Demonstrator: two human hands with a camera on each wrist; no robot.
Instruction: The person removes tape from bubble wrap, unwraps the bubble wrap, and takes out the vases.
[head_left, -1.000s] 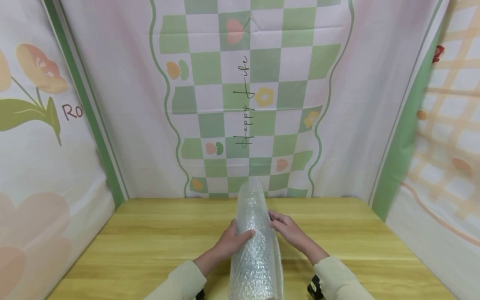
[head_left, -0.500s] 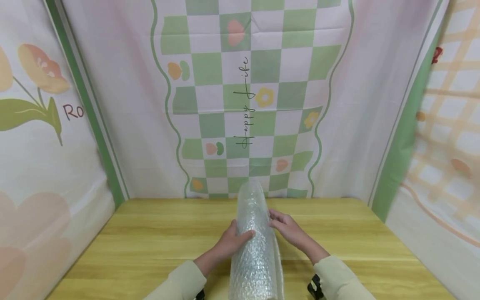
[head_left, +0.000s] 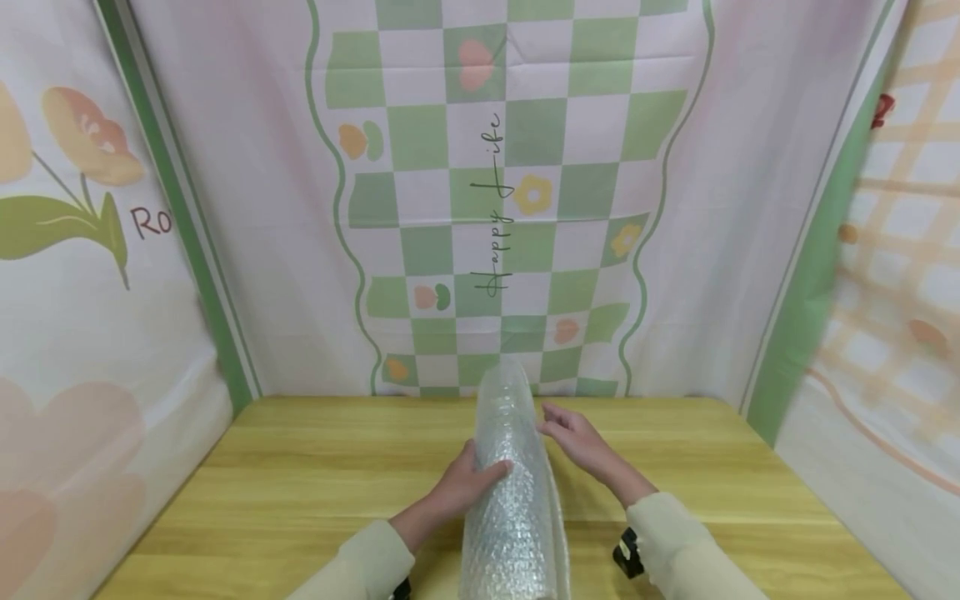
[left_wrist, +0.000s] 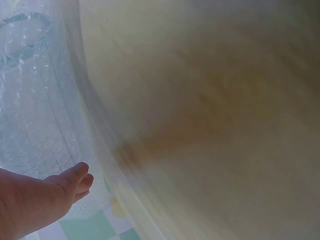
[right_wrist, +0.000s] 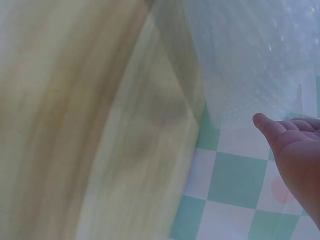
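A roll of clear bubble wrap [head_left: 510, 525] lies lengthwise over the wooden table, its far end rising in front of the checked backdrop. My left hand [head_left: 462, 483] holds it from the left, thumb across the top and fingers down the side, partly hidden. In the left wrist view, the same hand [left_wrist: 55, 195] shows against the crinkled film. On the other side, my right hand [head_left: 581, 437] has its fingertips right at the roll's right edge. The right wrist view shows that hand [right_wrist: 295, 145] with fingers extended beside the film [right_wrist: 250, 60].
The wooden table [head_left: 315, 483] reaches back to a cloth backdrop [head_left: 420, 250] with green and white checks. Printed cloth hangs on the left [head_left: 75, 333] and right [head_left: 885, 350]. A small black device [head_left: 628, 552] sits at the right cuff.
My right hand has shifted slightly forward along the roll's right edge, its fingers lifting a little. The left hand keeps its hold, and the roll has hardly moved.
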